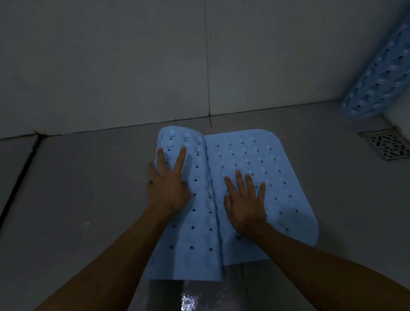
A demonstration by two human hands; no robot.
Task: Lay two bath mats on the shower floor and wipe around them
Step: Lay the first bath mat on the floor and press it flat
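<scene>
Two bare forearms reach in from the bottom edge, over a wet glint (189, 303) on the shower floor (71, 210). Left hand (169, 187) lies flat, fingers spread, gripping nothing, on the folded-over half of the light blue bath mat (284, 187), suction cups facing up. Just across the fold line, the right hand (246, 206) presses palm-down and open on the half already lying flat. The mat sits mid-floor, its far edge near the tiled wall (123, 64). Further right, a metal drain grate (390, 145) in the corner, and above it a second blue mat (385, 74) leans against the side wall, well apart from both hands.
</scene>
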